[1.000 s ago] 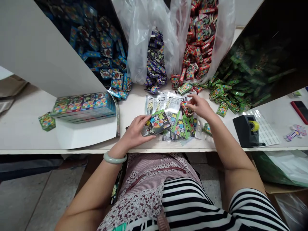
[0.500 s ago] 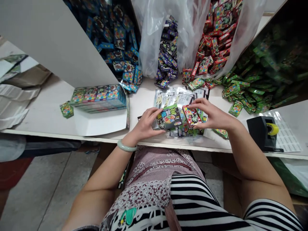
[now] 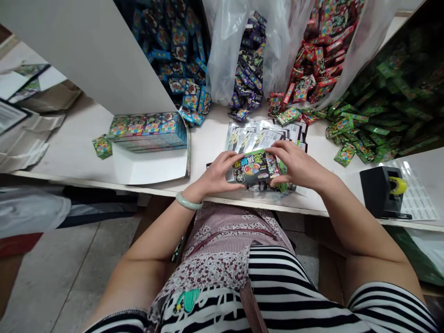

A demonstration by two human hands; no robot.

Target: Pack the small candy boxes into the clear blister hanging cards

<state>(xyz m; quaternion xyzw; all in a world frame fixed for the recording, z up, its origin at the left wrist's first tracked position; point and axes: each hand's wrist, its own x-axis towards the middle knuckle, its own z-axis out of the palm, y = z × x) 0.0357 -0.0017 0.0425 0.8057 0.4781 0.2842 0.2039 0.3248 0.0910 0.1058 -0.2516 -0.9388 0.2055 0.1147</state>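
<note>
My left hand (image 3: 222,173), a pale bangle on its wrist, is closed around the left end of a black and green printed pouch (image 3: 252,169) with colourful round pictures. From the other side, my right hand (image 3: 294,166) grips a small red candy box (image 3: 273,166) at the pouch's right end, thumb below and fingers above. Much of the box is hidden; I cannot tell how far it is inside the pouch. Beneath and behind lie several more flat pouches (image 3: 265,136), fanned out with their pale backs up.
Behind are heaps of blue boxes (image 3: 190,95), purple boxes (image 3: 248,83), red boxes (image 3: 303,88) and green boxes (image 3: 347,125). To the left stands an open display carton (image 3: 149,169) with rows of boxes. A tape dispenser (image 3: 376,192) and a sticker sheet (image 3: 418,194) sit at right.
The red box in my right hand has moved left against the pouch, and less of it shows. My view has shifted slightly.
</note>
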